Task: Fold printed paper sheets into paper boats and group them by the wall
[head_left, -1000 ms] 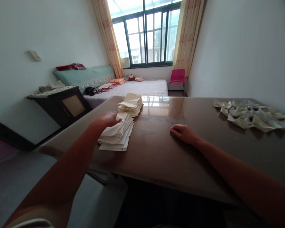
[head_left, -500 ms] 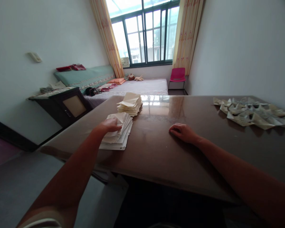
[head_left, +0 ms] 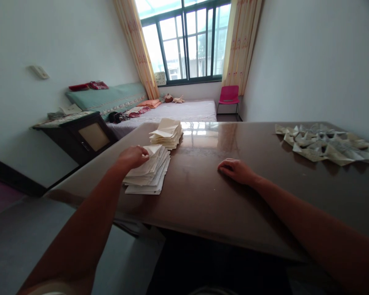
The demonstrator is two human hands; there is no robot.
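Observation:
My left hand (head_left: 133, 157) is over the near stack of whitish paper sheets (head_left: 150, 177), at the left of the table. Its fingers are pinched at the top sheet of paper (head_left: 153, 149), whose far corner shows beyond the fingertips; the grip itself is partly hidden. Just behind stands a second stack of yellowish paper (head_left: 166, 133). My right hand (head_left: 236, 171) rests on the brown tabletop (head_left: 197, 184), right of the stacks, with fingers loosely curled and nothing visible in them.
Several folded paper pieces (head_left: 326, 143) lie grouped at the table's far right. Beyond the table are a bed (head_left: 187, 110), a pink chair (head_left: 229, 95) and a window. A dark cabinet (head_left: 92, 135) stands to the left. The table's near edge runs before me.
My left hand has drawn back a little to the left across the near stack, its fingers now more curled. My right hand stays in place. The view has shifted slightly.

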